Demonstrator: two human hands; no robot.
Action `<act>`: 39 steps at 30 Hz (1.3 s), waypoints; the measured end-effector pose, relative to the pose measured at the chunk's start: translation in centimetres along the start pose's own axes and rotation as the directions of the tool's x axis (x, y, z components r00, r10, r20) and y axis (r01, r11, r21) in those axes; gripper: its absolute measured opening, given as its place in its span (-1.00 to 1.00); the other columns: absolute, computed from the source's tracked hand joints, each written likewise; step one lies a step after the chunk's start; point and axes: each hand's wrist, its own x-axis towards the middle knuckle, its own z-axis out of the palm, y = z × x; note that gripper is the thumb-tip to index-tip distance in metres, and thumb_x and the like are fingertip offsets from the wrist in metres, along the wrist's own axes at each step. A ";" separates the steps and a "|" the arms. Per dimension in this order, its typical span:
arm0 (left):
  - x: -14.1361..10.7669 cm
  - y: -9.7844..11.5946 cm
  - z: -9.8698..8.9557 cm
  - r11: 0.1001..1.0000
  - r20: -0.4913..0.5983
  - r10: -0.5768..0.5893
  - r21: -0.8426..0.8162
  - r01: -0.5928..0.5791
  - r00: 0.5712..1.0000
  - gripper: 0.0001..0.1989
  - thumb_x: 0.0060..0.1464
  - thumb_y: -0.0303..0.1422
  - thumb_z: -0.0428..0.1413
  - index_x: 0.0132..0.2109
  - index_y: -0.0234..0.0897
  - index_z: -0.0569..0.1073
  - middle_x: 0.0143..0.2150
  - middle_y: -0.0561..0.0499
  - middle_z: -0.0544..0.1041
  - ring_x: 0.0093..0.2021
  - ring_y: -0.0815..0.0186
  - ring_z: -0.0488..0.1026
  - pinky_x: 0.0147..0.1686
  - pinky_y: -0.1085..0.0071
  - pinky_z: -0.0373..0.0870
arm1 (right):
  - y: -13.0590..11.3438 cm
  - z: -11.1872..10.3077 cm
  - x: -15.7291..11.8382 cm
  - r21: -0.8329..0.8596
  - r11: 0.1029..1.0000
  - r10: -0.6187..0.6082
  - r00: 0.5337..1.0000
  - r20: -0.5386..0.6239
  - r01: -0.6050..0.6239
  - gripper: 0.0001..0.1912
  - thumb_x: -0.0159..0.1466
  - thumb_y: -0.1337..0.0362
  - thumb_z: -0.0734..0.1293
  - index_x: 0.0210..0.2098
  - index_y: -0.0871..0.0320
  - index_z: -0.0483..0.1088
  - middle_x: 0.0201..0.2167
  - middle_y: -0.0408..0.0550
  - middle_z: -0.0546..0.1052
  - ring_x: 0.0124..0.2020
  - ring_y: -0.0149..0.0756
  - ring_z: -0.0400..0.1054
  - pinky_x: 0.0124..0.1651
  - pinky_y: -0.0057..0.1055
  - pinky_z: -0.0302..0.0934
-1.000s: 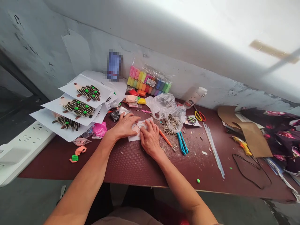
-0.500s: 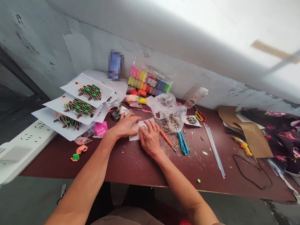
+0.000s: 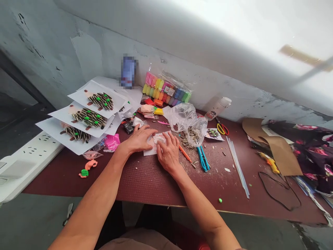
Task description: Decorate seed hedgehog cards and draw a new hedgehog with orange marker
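Between my hands a small white card (image 3: 148, 151) lies flat on the table, with a faint pinkish drawing on it. White clay (image 3: 159, 138) is spread over its middle. My left hand (image 3: 140, 139) rests at the card's left edge, thumb and fingers apart. On the right part of the card lies my right hand (image 3: 168, 152), fingers stretched out and thumb beside the clay; the fingers cover part of the card. Close to the right hand are an orange pen-like tool (image 3: 185, 153) and a blue utility knife (image 3: 203, 159).
Left are stacked sheets with seed hedgehogs (image 3: 95, 118) and a white power strip (image 3: 31, 159). Behind stand a pack of coloured clay (image 3: 166, 91) and a white bottle (image 3: 218, 108). Sunflower seeds (image 3: 191, 136), scissors (image 3: 222, 128), clear sticks (image 3: 238, 166) and a glue gun (image 3: 270, 162) lie right.
My right hand has shifted slightly right, and more of the white clay on the card shows. My left hand stays nearly in place.
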 end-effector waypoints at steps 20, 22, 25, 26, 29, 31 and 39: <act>-0.3 0.1 -0.6 1.000 0.052 0.014 0.007 -0.014 0.999 -0.29 -0.08 -0.36 0.11 0.29 -0.15 0.36 0.32 -0.07 0.44 0.47 -0.03 0.08 0.45 -0.12 -0.16 | -1.0 0.5 -0.8 0.081 0.996 -0.044 0.998 0.047 0.040 -0.70 0.33 0.39 0.25 -0.02 0.10 0.52 0.33 0.09 0.33 0.43 -0.04 0.00 0.41 -0.02 -0.11; -0.3 0.1 -0.5 1.000 0.043 0.014 0.007 -0.014 0.999 -0.29 -0.08 -0.36 0.10 0.29 -0.15 0.37 0.32 -0.07 0.44 0.47 -0.04 0.09 0.44 -0.12 -0.16 | -1.3 0.5 -0.9 0.073 0.995 -0.065 0.996 0.057 0.061 -0.69 0.33 0.39 0.25 0.01 0.12 0.51 0.33 0.10 0.33 0.43 -0.03 -0.02 0.41 -0.01 -0.12; -0.3 0.1 -0.5 1.000 0.045 0.006 0.008 -0.007 0.999 -0.32 -0.04 -0.34 0.09 0.30 -0.16 0.36 0.34 -0.07 0.43 0.47 -0.03 0.08 0.45 -0.13 -0.18 | -1.4 0.6 -0.9 0.060 0.993 -0.105 0.992 0.067 0.101 -0.66 0.32 0.38 0.26 0.06 0.17 0.49 0.33 0.16 0.33 0.44 0.00 -0.03 0.41 0.01 -0.15; -0.3 0.2 -0.6 1.000 0.053 0.002 0.008 -0.003 0.999 -0.32 -0.02 -0.33 0.09 0.30 -0.17 0.36 0.34 -0.07 0.42 0.47 -0.03 0.08 0.45 -0.13 -0.19 | -1.3 0.6 -0.9 0.062 0.992 -0.113 0.992 0.064 0.109 -0.67 0.32 0.38 0.27 0.05 0.16 0.49 0.33 0.15 0.33 0.44 0.00 -0.03 0.41 0.02 -0.15; -0.3 0.4 -0.9 1.000 0.087 -0.015 0.003 0.015 0.996 -0.31 -0.03 -0.34 0.10 0.31 -0.18 0.35 0.35 -0.07 0.41 0.48 -0.02 0.06 0.46 -0.11 -0.22 | -0.7 0.3 -0.6 0.083 0.993 -0.091 0.996 0.018 0.089 -0.73 0.33 0.36 0.27 -0.05 0.07 0.54 0.33 0.06 0.35 0.42 -0.05 0.02 0.39 0.01 -0.11; -0.3 0.6 -1.1 1.000 0.104 -0.028 0.006 0.027 0.994 -0.28 -0.06 -0.36 0.12 0.32 -0.17 0.33 0.35 -0.06 0.42 0.49 -0.01 0.04 0.47 -0.09 -0.22 | -0.1 0.1 -0.4 0.081 0.996 -0.034 0.999 -0.028 0.036 -0.73 0.31 0.39 0.28 -0.08 0.07 0.56 0.31 0.06 0.36 0.40 -0.06 0.05 0.39 -0.01 -0.09; -0.2 0.5 -1.0 0.999 0.109 -0.032 0.023 0.030 0.994 -0.25 -0.09 -0.38 0.13 0.33 -0.16 0.32 0.38 -0.05 0.38 0.49 -0.01 0.02 0.46 -0.08 -0.19 | 0.9 0.1 -0.3 -0.060 0.998 0.024 0.999 -0.045 -0.027 -0.69 0.29 0.46 0.25 -0.05 0.22 0.55 0.27 0.22 0.40 0.37 0.06 0.11 0.32 0.02 0.01</act>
